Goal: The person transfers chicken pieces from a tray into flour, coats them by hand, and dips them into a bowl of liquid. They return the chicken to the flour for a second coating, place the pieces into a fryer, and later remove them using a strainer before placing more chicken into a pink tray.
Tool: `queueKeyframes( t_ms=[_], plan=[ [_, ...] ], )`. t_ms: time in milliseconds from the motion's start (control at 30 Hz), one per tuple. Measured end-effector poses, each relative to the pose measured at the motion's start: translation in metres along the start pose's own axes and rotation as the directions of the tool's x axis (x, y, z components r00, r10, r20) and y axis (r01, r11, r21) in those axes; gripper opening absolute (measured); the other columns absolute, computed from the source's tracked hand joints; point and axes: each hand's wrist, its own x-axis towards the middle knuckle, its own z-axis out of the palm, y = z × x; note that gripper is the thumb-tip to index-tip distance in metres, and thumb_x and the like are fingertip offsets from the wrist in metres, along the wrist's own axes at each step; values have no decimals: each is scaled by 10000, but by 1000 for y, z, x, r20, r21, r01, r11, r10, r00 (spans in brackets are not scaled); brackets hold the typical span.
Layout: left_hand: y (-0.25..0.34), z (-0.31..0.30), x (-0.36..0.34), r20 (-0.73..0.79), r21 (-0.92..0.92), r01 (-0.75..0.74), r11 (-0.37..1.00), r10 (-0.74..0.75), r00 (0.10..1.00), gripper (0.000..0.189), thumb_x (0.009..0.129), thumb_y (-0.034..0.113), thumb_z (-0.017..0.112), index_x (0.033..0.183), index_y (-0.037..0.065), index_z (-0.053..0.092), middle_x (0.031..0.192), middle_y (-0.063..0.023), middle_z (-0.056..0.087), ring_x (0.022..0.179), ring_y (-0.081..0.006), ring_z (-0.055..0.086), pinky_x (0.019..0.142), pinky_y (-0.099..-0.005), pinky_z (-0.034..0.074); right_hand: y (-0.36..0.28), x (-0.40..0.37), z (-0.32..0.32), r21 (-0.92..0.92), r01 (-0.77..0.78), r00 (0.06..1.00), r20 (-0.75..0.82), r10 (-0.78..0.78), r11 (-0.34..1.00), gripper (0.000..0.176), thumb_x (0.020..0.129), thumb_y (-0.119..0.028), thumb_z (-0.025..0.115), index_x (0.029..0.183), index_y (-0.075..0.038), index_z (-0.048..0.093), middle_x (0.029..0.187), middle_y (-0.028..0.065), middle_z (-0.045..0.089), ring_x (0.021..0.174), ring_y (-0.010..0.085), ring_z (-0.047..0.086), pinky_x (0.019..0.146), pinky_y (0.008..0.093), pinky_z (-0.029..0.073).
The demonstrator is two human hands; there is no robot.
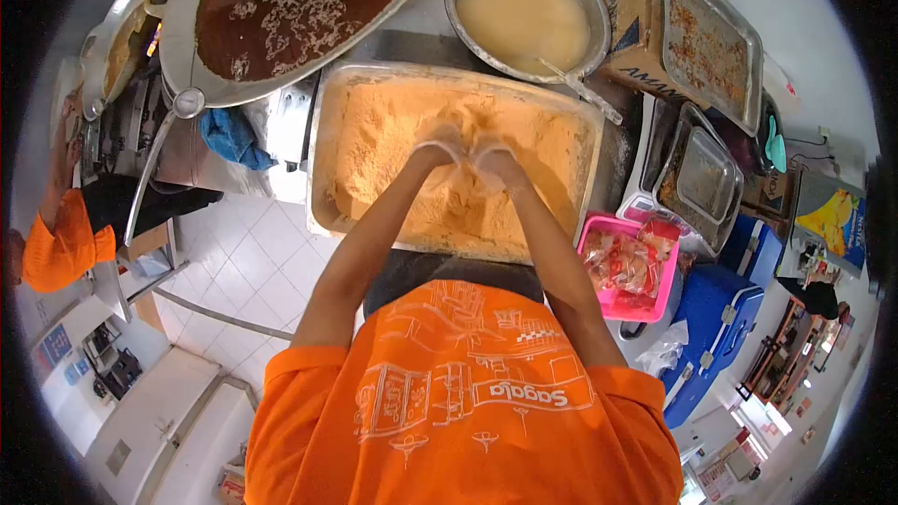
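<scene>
A large metal tray [316,159] of orange-tan powdery breading [374,187] lies before me. Both hands are together near its middle, at the powder's surface. My left hand [440,148] and my right hand [494,164] seem covered by thin clear plastic, like loose gloves, with cuffs at the wrists. Motion and powder smear the fingers, so I cannot make out whether they are closed or hold anything. Just beyond the tray stands a round metal bowl [524,17] of cloudy pale liquid, a long handle [595,98] reaching over its near rim.
At upper left, a wide pan [290,5] holds dark, foaming liquid. A pink basket [625,266] of plastic-bagged food sits right of the tray, near stacked metal trays [706,173] and a blue cooler [716,318]. Another person in an orange shirt [65,243] is at far left.
</scene>
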Motion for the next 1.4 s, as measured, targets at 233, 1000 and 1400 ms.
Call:
queueKeyframes(
  t_ms=[233,1000,1400],
  plan=[
    [-33,68,-45,116,-265,-190,945,227,967,387,898,298,412,1095,-17,522,1043,-202,566,950,-291,553,855,-389,427,45,-47,53,142,-107,989,114,91,984,438,889,-313,424,1160,28,471,1049,195,532,931,313,514,823,426,418],
    [24,2,-31,218,343,-227,911,158,963,281,880,229,465,1063,68,605,1125,-166,579,957,-270,572,847,-390,450,41,11,44,-327,16,904,408,126,945,380,887,-255,502,1186,-23,539,1204,192,540,1066,251,548,914,396,415],
    [17,84,-37,205,228,-158,961,111,972,682,858,303,504,1395,-1,214,1300,-201,450,1152,-278,486,895,-328,428,15,-47,40,-151,62,893,450,13,987,450,921,-280,401,1295,-31,424,1334,195,407,1189,285,431,1016,444,292]
  ],
)
